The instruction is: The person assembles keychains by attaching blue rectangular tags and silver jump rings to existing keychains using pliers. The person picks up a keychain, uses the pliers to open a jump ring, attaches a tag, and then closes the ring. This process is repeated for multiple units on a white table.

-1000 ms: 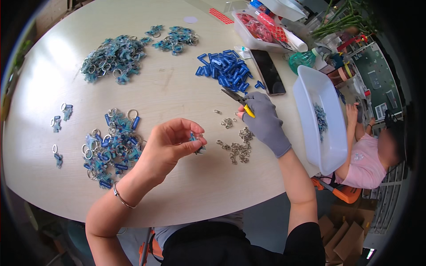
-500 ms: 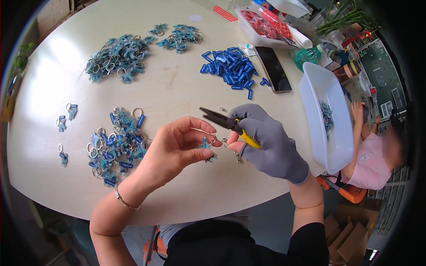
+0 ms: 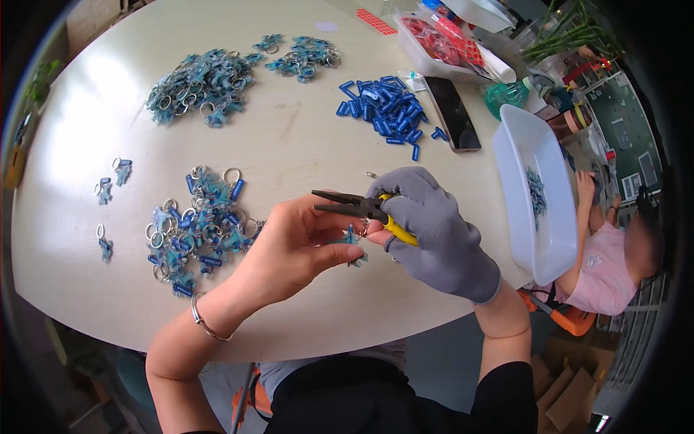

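Note:
My bare left hand (image 3: 293, 242) pinches a teal star-shaped keychain charm (image 3: 351, 236) between thumb and fingers. A small metal clasp (image 3: 364, 228) sits beside the charm, where the fingertips of both hands meet. My right hand (image 3: 437, 235), in a grey glove with bare fingertips, grips pliers (image 3: 376, 210) with yellow handles. The pliers' dark jaws are parted and point left over my left fingers, with nothing seen between them. Left of my left hand lies a heap of finished-looking keychains (image 3: 195, 231) with rings, teal charms and blue tags.
A larger pile of teal keychains (image 3: 199, 87) lies farther back. Blue tags (image 3: 387, 108) are heaped beside a phone (image 3: 453, 114). At the right stand a white bin (image 3: 517, 195) and a box of red packets (image 3: 434, 47). A person in pink (image 3: 603, 267) sits beyond the bin.
My hands have come closer together. The pliers' jaws have swung level and spread wider, passing over my left fingers. The whole view has shifted slightly.

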A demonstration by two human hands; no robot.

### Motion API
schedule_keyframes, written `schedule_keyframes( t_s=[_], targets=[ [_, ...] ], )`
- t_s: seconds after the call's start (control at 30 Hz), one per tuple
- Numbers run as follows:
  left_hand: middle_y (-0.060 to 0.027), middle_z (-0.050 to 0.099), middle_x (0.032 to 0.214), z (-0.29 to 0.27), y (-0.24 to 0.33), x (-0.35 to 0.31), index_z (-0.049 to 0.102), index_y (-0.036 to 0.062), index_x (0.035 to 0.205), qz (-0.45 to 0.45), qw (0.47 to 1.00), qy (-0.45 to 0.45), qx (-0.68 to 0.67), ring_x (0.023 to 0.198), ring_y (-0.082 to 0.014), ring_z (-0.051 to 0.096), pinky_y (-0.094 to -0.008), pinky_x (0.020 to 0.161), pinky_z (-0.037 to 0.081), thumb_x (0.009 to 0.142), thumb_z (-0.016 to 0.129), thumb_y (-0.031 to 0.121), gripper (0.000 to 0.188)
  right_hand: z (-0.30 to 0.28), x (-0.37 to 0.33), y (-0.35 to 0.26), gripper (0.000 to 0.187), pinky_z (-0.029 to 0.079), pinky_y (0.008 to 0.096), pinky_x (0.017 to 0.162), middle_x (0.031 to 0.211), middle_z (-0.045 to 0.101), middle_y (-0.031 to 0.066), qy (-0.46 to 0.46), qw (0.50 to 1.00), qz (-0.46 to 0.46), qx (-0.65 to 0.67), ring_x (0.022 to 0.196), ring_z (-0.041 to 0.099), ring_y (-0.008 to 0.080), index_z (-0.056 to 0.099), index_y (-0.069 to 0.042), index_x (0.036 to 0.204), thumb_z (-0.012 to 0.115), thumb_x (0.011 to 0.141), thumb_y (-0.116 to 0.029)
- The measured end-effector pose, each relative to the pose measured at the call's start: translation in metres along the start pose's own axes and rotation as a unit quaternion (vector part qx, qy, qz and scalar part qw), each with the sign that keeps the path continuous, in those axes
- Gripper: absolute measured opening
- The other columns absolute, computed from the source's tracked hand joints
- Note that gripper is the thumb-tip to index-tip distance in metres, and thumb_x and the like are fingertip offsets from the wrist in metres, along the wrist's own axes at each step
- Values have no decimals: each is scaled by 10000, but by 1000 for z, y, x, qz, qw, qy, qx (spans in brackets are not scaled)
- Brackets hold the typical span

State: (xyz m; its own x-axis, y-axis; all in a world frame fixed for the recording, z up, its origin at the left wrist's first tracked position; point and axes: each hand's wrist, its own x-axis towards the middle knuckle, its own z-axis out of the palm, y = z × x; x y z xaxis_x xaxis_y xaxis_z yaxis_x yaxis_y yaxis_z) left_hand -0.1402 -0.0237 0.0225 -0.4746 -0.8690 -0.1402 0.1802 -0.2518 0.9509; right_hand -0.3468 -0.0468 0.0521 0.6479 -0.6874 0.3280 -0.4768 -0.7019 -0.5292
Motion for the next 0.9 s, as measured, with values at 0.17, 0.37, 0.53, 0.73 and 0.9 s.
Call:
schedule_keyframes(
  t_s=[0.17,0.37,0.53,0.73,0.9],
  targets=[
    [-111,654,1117,0,3,1,560,-52,1177,-12,999,-9,30,1013,-143,607,-295,859,530,837,685,-52,363,0,0,0,162,431,401,810,977,543,116,-5,1000,-9,-25,942,522,293,613,-23,841,726,731,-57],
    [-61,666,977,0,-5,1,597,-40,1121,-4,998,-16,56,897,-80,602,-236,763,496,863,693,27,283,2,-1,-2,136,446,399,778,968,555,131,22,999,13,19,912,538,301,615,-15,837,715,748,-39],
    [-38,654,899,2,-14,0,621,-26,1052,5,999,-9,39,796,-44,564,-202,686,448,886,690,97,219,9,-8,-4,109,485,379,737,971,565,148,63,990,82,97,875,574,302,614,5,839,695,769,-9],
    [-59,642,882,5,-19,2,613,-4,1036,101,982,20,156,833,-96,576,-248,707,457,908,658,118,182,16,-16,-7,100,502,348,716,994,568,146,100,973,138,159,855,598,257,615,17,852,684,780,7],
    [-62,612,885,10,-24,2,582,3,1052,104,989,14,107,854,-117,577,-264,747,469,930,633,140,190,20,-20,-3,93,502,331,705,1003,570,150,116,978,113,134,813,607,244,623,10,866,679,794,-6]
  ],
)
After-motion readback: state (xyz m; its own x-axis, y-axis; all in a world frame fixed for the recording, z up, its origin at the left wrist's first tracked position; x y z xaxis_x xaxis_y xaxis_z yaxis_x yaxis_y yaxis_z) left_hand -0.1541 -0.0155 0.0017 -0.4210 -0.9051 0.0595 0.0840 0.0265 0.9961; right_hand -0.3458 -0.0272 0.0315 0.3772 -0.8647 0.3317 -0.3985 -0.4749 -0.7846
